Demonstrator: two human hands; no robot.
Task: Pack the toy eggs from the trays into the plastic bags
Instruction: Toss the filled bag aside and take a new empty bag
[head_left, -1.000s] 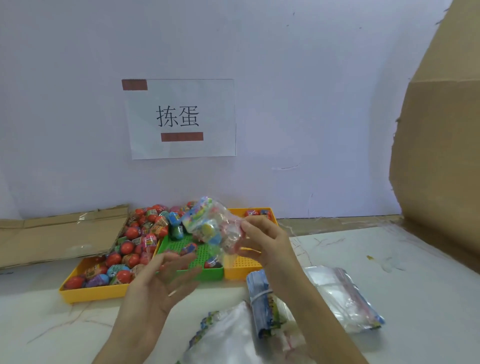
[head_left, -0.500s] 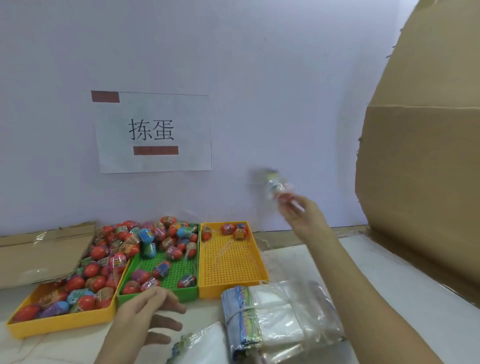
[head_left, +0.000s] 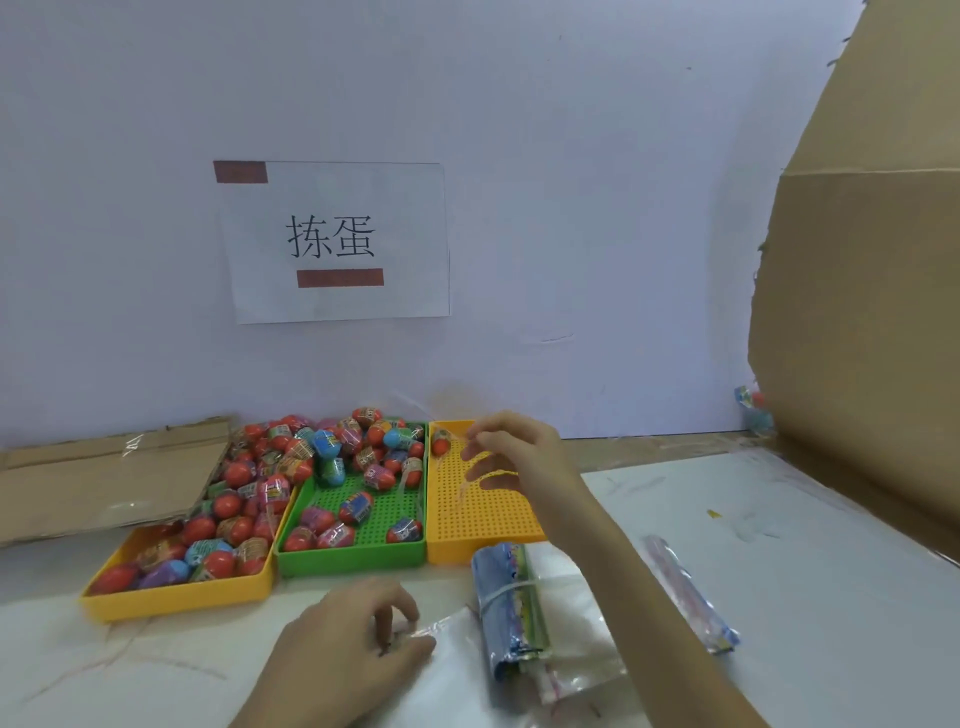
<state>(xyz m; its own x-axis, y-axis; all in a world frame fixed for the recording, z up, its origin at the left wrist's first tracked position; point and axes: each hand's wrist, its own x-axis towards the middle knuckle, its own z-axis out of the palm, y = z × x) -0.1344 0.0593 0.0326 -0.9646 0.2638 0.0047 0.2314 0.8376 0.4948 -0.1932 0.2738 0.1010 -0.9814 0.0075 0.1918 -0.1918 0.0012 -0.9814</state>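
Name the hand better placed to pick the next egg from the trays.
Right. The right hand hovers open over the nearly bare yellow tray, beside an egg; the left hand pinches a clear bag on the table.

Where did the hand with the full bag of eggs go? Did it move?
Yes. The right hand came back left from near the cardboard wall and now hovers over the right yellow tray; the filled bag lies by the cardboard.
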